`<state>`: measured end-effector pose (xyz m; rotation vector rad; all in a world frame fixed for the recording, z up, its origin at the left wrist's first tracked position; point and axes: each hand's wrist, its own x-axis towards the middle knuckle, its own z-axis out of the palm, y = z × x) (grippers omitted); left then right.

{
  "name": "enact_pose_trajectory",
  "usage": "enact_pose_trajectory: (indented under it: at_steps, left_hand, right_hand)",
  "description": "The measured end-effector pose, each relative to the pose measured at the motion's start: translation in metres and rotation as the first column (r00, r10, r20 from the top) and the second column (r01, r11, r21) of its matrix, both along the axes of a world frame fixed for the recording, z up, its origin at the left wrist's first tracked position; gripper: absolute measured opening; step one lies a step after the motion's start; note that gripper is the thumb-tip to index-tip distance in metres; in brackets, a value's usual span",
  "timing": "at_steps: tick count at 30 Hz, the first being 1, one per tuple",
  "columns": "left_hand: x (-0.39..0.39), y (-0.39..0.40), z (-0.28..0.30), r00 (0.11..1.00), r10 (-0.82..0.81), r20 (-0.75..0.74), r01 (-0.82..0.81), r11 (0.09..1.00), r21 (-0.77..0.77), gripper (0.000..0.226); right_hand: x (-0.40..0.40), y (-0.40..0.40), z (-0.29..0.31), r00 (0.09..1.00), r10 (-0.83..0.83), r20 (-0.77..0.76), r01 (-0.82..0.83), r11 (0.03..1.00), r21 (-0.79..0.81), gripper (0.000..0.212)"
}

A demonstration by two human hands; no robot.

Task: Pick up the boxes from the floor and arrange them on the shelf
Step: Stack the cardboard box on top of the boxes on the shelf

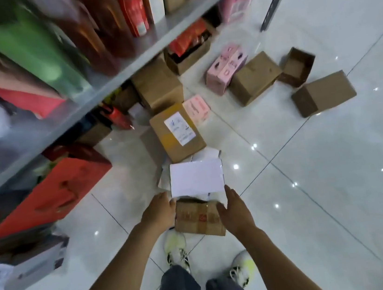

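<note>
Cardboard box [199, 219] with red-printed tape sits between both hands above the floor [311, 177], in front of the shoes [176, 251]. Left hand [160, 212] presses its left side and right hand [234, 208] its right side, fingers fairly straight, so it is clamped between the palms. White box [196, 177] shows just beyond it. Farther off, brown and pink boxes [225, 68] lie scattered on the tiles near the shelf [96, 94].
</note>
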<state>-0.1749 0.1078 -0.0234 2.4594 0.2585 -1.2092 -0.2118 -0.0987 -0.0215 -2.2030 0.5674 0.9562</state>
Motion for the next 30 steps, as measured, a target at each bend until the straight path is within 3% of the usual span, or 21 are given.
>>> enact_pose_trajectory:
  at_steps: [8, 14, 17, 21, 24, 30]
  left_hand:
    - [-0.039, 0.014, -0.198, 0.967, 0.057, -0.248, -0.050, 0.998, 0.036, 0.042]
    - [-0.074, -0.006, -0.285, 0.957, 0.187, -0.221, -0.187, 0.982, 0.024, 0.074]
    - [-0.091, -0.020, -0.306, 0.946, 0.256, -0.199, -0.265, 0.964, -0.020, 0.084]
    - [-0.099, -0.035, -0.316, 0.926, 0.349, -0.143, -0.349, 0.937, 0.024, 0.095]
    - [-0.093, -0.035, -0.312, 0.947, 0.297, -0.126, -0.303, 0.952, -0.033, 0.102]
    - [-0.087, -0.038, -0.283, 0.961, 0.223, -0.161, -0.239, 0.967, -0.088, 0.086]
  right_hand:
    - [-0.052, 0.009, -0.194, 0.970, -0.193, -0.148, 0.194, 0.981, -0.008, 0.054]
    - [-0.092, -0.013, -0.284, 0.883, -0.377, -0.281, 0.379, 0.924, -0.050, 0.091]
    - [-0.097, -0.015, -0.308, 0.863, -0.423, -0.275, 0.433, 0.901, -0.027, 0.087]
    - [-0.101, -0.009, -0.319, 0.867, -0.458, -0.195, 0.473, 0.880, 0.036, 0.060]
    - [-0.106, -0.012, -0.318, 0.863, -0.468, -0.189, 0.485, 0.873, 0.053, 0.058]
    - [-0.128, -0.022, -0.283, 0.774, -0.610, -0.169, 0.627, 0.775, 0.077, 0.053]
